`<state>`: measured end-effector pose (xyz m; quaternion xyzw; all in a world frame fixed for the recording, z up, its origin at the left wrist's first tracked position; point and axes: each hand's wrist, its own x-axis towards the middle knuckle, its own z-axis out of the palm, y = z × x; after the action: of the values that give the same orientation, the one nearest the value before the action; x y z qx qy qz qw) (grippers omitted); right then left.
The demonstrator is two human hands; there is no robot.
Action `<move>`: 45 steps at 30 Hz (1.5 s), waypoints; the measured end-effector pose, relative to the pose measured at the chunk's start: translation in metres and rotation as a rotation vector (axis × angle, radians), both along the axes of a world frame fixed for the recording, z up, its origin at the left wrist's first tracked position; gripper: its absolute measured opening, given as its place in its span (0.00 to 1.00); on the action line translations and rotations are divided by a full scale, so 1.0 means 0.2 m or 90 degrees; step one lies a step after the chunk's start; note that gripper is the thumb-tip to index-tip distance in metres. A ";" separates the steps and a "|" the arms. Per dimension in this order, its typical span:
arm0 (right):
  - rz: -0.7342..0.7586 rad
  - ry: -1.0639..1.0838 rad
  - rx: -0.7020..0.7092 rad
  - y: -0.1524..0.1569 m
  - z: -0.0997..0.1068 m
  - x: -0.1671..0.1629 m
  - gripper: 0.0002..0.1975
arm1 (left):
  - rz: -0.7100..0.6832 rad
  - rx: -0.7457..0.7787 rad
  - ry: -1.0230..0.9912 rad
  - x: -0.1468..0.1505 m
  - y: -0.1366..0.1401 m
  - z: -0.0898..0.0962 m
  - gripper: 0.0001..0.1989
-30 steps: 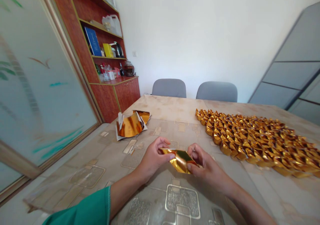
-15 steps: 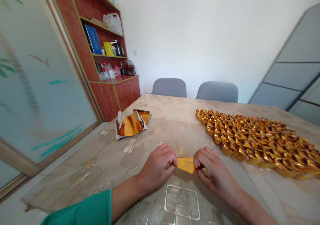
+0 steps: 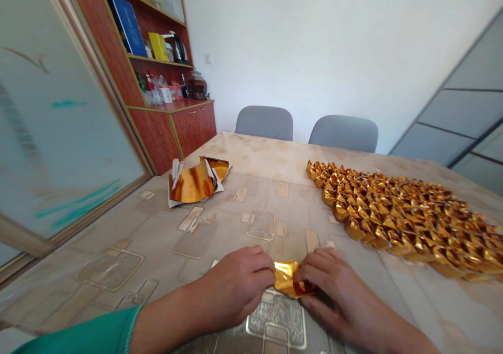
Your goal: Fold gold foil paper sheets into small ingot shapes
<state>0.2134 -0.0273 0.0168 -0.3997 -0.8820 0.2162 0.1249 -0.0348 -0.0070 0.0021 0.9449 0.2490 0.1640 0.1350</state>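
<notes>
A piece of folded gold foil paper point(image 3: 286, 278) is held low over the patterned tablecloth, its shiny middle showing between my two hands. My left hand point(image 3: 239, 283) has its fingers closed on the left end. On the other end, my right hand point(image 3: 328, 280) grips with bent fingers on top and the thumb stretched along below. Both ends of the paper are partly hidden by the fingers. To the right stand rows of several folded gold foil ingots point(image 3: 396, 212), packed close together. Loose sheets of gold foil paper point(image 3: 192, 183) with white edges lie curled at the left.
The table point(image 3: 259, 157) has a patterned cover. Two grey chairs point(image 3: 264, 122) stand at its far side. A red-brown cabinet point(image 3: 192, 128) with filled shelves is at the back left, beside a frosted glass door point(image 3: 58, 133).
Both hands have come lower and nearer with the foil paper, and its shape looks shorter and more crumpled between them. The view has tilted down slightly.
</notes>
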 end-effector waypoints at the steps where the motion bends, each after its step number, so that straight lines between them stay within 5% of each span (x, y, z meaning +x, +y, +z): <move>1: 0.001 0.010 -0.014 0.01 0.01 0.00 0.03 | 0.007 -0.002 -0.004 0.00 0.00 -0.01 0.11; 11: -0.138 0.116 -0.190 0.12 -0.06 0.00 0.07 | 0.076 -0.025 0.013 0.04 -0.04 -0.06 0.11; 21: -0.174 0.043 -0.061 0.09 -0.14 -0.01 0.04 | 0.059 -0.054 0.113 0.06 -0.07 0.01 0.28; 30: -0.108 0.020 0.047 0.08 -0.14 -0.02 0.04 | 0.035 0.044 0.019 0.05 -0.06 -0.15 0.22; 45: -0.108 0.001 0.147 0.11 -0.17 -0.02 0.04 | 0.075 0.042 0.018 0.05 -0.09 -0.15 0.17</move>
<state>0.2100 -0.0062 -0.0166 -0.4558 -0.8639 0.1019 0.1885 -0.0251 -0.0241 -0.0273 0.9347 0.3005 0.1667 0.0905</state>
